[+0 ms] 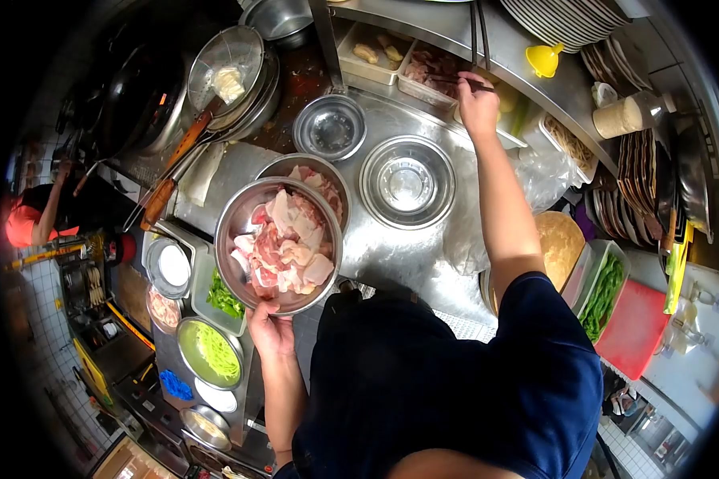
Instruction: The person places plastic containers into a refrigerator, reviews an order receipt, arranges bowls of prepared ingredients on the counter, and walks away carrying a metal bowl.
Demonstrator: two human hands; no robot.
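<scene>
My left hand (272, 334) grips the rim of a steel bowl (224, 267) heaped with raw meat pieces (284, 239). This bowl overlaps a second steel bowl (346, 195), which also contains raw meat (318, 182). My right hand (478, 105) reaches under the shelf edge, its fingers closed around dark chopsticks (447, 78). Their tips point into a plastic container (409, 90) of raw meat strips (433, 65). Two more dark sticks (485, 36) cross the shelf edge just above that hand.
Nested steel bowls (367, 184) and another bowl (297, 132) stand on the steel counter (391, 259). A steel shelf (527, 84) overhangs the containers. Strainers (204, 76) and a wok (128, 100) lie left. Greens (603, 299) and a red board (635, 327) sit right. Another person (36, 219) is far left.
</scene>
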